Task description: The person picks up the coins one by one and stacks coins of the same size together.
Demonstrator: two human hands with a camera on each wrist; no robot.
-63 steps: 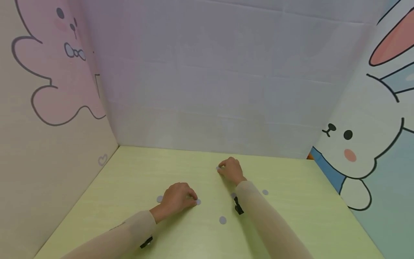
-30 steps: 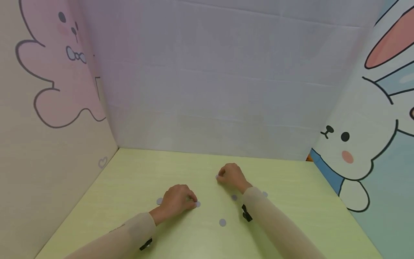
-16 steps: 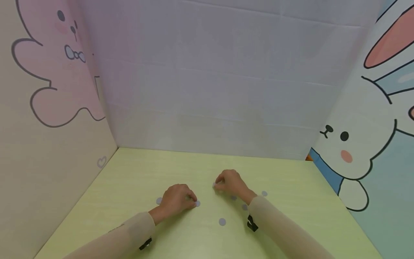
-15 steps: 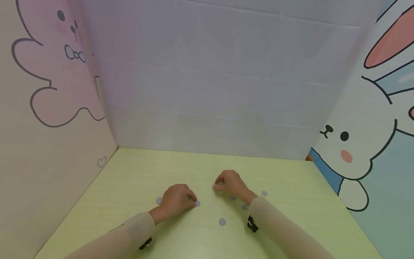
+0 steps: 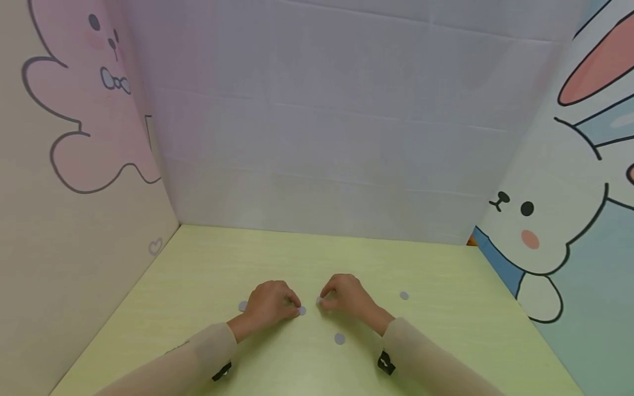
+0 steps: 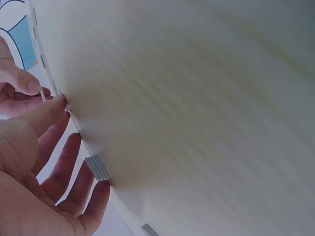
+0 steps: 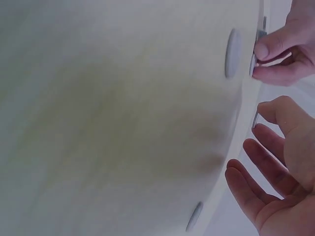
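Note:
At the middle of the pale yellow table [image 5: 213, 258], my left hand [image 5: 269, 303] pinches a round, flat grey disc [image 5: 302, 311] between thumb and index finger, low over the surface. Just right of it my right hand [image 5: 349, 297] holds a second grey disc [image 5: 319, 301] by its edge, fingertips facing the left hand. A narrow gap separates the two discs. In the left wrist view a small stack of grey discs [image 6: 97, 168] sits against the outer fingers of the left hand. The right wrist view has the right hand's disc [image 7: 256, 119] seen edge-on.
Other grey discs lie on the table: one nearer the front [image 5: 339, 339], another to the right [image 5: 404, 295], and one at the left hand's outer side [image 5: 242, 306]. A white back wall [image 5: 317, 165] and cartoon-printed side walls enclose the table.
My right hand has come from the back toward me and left, bringing its disc beside the left hand's. Two discs seen earlier are now hidden behind the right hand and forearm. The left hand stays put.

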